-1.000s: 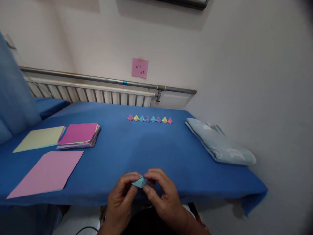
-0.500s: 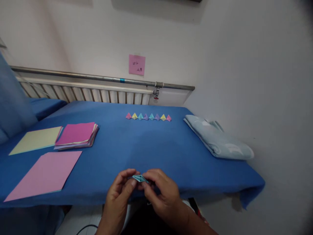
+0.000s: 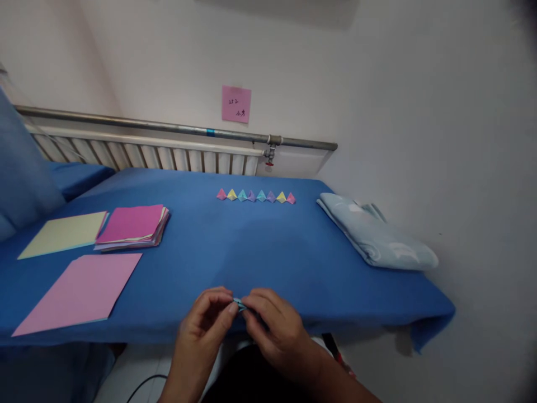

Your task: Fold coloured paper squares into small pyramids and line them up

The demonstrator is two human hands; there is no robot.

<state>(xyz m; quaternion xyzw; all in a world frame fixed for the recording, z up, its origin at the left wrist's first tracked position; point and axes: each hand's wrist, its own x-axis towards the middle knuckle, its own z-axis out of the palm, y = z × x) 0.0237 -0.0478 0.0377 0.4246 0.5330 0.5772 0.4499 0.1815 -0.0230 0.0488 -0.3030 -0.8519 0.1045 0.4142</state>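
Observation:
My left hand point(image 3: 200, 331) and my right hand point(image 3: 274, 332) meet at the near edge of the blue-covered table point(image 3: 251, 252), fingertips pinched together on a small folded teal paper piece point(image 3: 239, 304). Only a sliver of it shows between my fingers. Far across the cloth lies a row of several small folded paper pieces point(image 3: 255, 196) in pink, yellow, teal and purple.
At the left lie a pink sheet point(image 3: 81, 291), a yellow sheet point(image 3: 62, 233) and a stack of magenta paper point(image 3: 132, 225). A folded pale blue cloth point(image 3: 375, 235) rests at the right edge. A radiator point(image 3: 146, 154) and pipe run along the wall, with a pink note point(image 3: 236, 104) above.
The teal piece has been pressed flatter and is now mostly hidden between my fingertips. My hands stayed at the table's near edge; the view shifted slightly.

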